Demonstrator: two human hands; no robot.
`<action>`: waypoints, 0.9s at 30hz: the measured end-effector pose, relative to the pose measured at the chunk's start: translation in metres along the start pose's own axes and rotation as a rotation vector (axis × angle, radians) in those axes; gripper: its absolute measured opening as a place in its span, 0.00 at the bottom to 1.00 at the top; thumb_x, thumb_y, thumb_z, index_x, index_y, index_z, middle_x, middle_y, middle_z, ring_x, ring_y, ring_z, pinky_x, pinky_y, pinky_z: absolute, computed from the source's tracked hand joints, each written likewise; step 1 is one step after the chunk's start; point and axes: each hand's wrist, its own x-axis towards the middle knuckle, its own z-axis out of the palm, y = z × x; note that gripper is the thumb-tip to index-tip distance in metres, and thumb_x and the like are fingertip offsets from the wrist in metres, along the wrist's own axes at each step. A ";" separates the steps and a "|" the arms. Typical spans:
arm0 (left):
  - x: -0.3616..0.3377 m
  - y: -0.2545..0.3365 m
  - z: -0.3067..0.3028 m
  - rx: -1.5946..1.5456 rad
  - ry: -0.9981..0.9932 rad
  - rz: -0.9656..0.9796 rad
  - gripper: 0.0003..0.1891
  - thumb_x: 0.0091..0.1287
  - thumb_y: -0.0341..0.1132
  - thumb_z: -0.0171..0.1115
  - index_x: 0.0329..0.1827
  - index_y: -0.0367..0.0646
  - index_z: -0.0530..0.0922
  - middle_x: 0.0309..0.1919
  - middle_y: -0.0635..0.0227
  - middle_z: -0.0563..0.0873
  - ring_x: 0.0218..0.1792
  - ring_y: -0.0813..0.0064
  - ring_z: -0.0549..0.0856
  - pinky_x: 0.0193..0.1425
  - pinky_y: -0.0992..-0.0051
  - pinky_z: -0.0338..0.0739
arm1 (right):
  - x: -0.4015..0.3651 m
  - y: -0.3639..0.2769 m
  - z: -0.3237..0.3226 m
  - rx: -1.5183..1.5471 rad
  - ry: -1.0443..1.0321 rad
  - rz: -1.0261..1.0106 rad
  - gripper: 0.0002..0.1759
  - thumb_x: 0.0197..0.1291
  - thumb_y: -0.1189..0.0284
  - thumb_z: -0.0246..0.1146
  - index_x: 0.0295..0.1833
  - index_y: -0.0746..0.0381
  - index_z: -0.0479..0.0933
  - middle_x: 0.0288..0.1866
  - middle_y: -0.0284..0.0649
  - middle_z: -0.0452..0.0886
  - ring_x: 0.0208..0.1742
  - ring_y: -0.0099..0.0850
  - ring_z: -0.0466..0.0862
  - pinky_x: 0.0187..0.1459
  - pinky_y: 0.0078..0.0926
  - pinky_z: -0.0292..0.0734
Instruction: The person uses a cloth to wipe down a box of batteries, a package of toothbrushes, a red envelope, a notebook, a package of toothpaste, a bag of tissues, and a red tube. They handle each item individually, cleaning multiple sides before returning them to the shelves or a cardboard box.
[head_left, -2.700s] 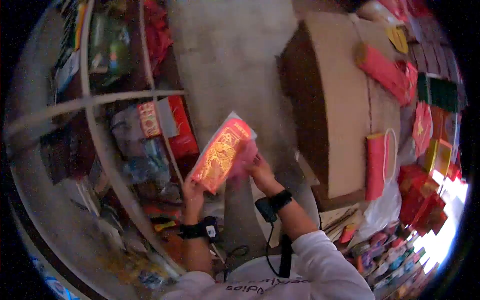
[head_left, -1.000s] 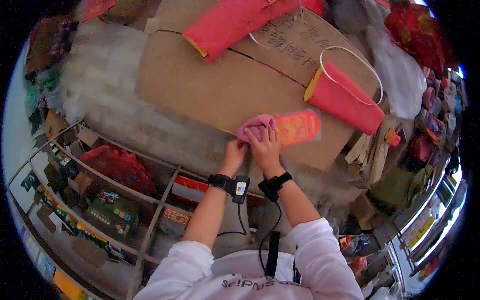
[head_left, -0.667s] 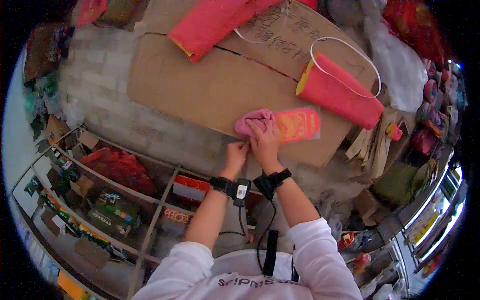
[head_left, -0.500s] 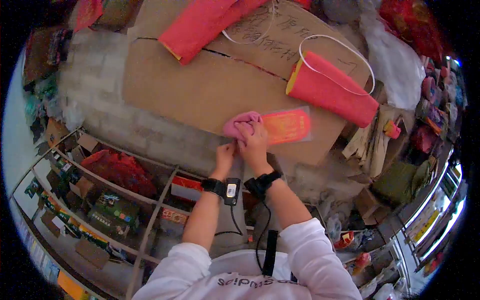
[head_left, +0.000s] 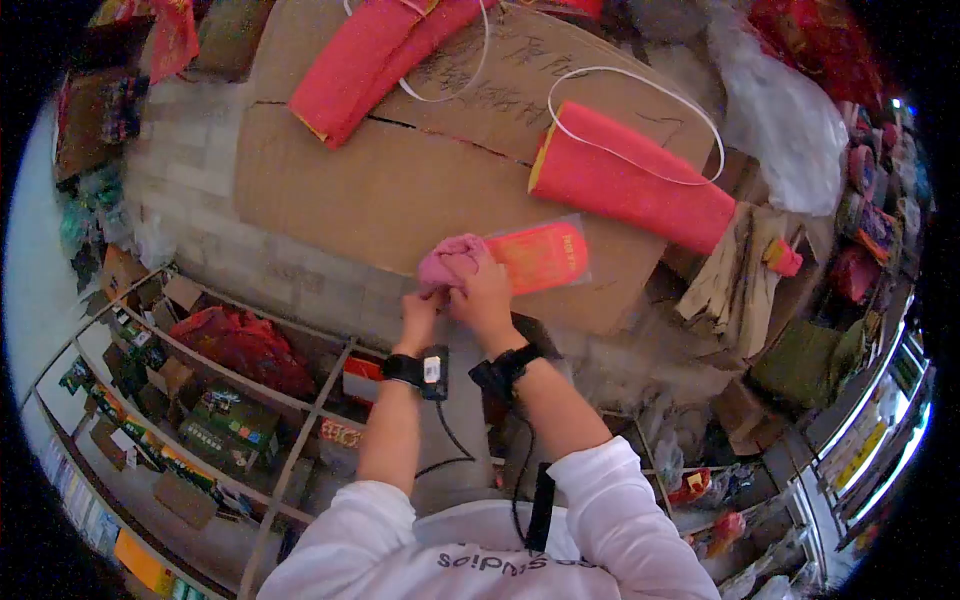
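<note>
The right hand (head_left: 484, 298), fingers curled, gripped a bunched pink cloth (head_left: 446, 262) above a cardboard box's (head_left: 330, 205) near edge; the left hand (head_left: 420, 314) was curled at the cloth's 7 o'clock, its hold impossible to tell. At 3 o'clock lay a red packet (head_left: 538, 258), its gold lettering unreadable; towards 1 o'clock, handwritten characters (head_left: 500, 88), partly blurred, crossed the cardboard. Inverted shirt lettering (head_left: 510, 561) appeared to read "studios".

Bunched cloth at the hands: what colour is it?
The bunched cloth is pink, seen in the head view.
</note>
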 end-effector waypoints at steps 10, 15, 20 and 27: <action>-0.003 0.018 -0.002 0.010 -0.030 -0.068 0.12 0.51 0.37 0.62 0.21 0.35 0.78 0.16 0.74 0.75 0.18 0.85 0.69 0.21 0.83 0.60 | 0.004 0.059 -0.062 -0.518 0.065 -0.116 0.15 0.37 0.71 0.57 0.37 0.54 0.72 0.41 0.43 0.70 0.43 0.41 0.69 0.39 0.37 0.65; -0.013 0.033 0.004 -0.153 -0.025 -0.028 0.12 0.51 0.36 0.62 0.20 0.33 0.77 0.16 0.75 0.74 0.19 0.85 0.68 0.23 0.82 0.61 | 0.008 0.063 -0.100 -0.449 0.255 0.183 0.15 0.39 0.71 0.57 0.39 0.55 0.72 0.43 0.43 0.70 0.45 0.41 0.70 0.43 0.37 0.65; -0.010 0.029 0.006 -0.007 -0.019 -0.020 0.11 0.52 0.34 0.61 0.20 0.33 0.77 0.18 0.73 0.76 0.20 0.84 0.70 0.25 0.83 0.63 | -0.004 0.049 -0.078 -0.218 0.366 0.045 0.16 0.42 0.71 0.57 0.42 0.54 0.73 0.37 0.42 0.73 0.43 0.40 0.72 0.45 0.35 0.66; -0.025 0.051 0.014 -0.049 0.125 -0.006 0.10 0.55 0.32 0.56 0.23 0.32 0.77 0.20 0.70 0.79 0.22 0.82 0.73 0.25 0.79 0.67 | 0.007 -0.007 0.013 -0.410 0.059 -0.387 0.16 0.39 0.71 0.55 0.39 0.50 0.73 0.34 0.41 0.70 0.34 0.37 0.71 0.33 0.34 0.66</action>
